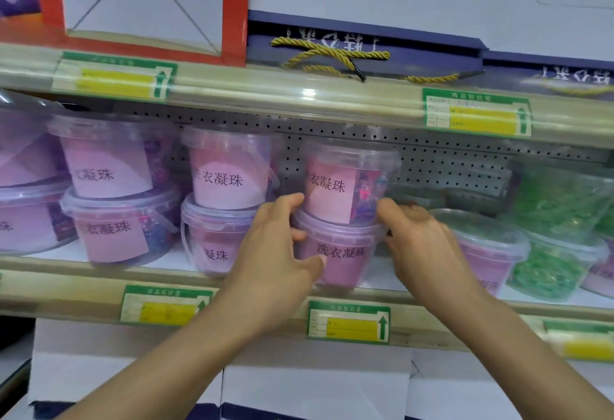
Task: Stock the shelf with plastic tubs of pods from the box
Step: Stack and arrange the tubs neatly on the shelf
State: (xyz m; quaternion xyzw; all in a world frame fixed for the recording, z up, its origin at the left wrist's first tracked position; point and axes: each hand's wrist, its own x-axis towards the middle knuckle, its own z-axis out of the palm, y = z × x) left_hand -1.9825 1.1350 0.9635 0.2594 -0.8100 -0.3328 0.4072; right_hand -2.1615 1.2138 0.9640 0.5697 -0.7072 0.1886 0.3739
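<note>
Upper tub: a clear plastic tub of pods point(345, 183) stood upright on the lid of a second tub, its long axis vertical, lid up, its pink label facing the camera and turned a little to the left.
Lower tub: the supporting tub point(335, 253) sat upright on the middle shelf point(83, 281), its label facing forward and its front near the shelf's front edge.
Left hand: the left hand point(279, 250) reached in from below and lay against the left side of the stack; the curled fingertips touched the upper tub's lower left wall, and the thumb pressed across the front of the lower tub.
Right hand: the right hand point(422, 240) lay against the right side of the stack at the seam where the two tubs met, fingers curled in around the upper tub's base.
Grip: both hands were curled around the stack from opposite sides, with the upper tub between them and rising above the fingers.
Neighbours left: two more stacks of pink-labelled tubs point(226, 200) stood just beside the held stack, all upright.
Neighbours right: a single pink-labelled tub point(488, 246) stood near the right hand, with tubs of green pods point(558, 236) beyond it.
Backing: a perforated panel point(442, 163) closed the rear of the shelf.
Front rail: green and yellow price tags point(349, 320) sat on the shelf edge below the hands.
</note>
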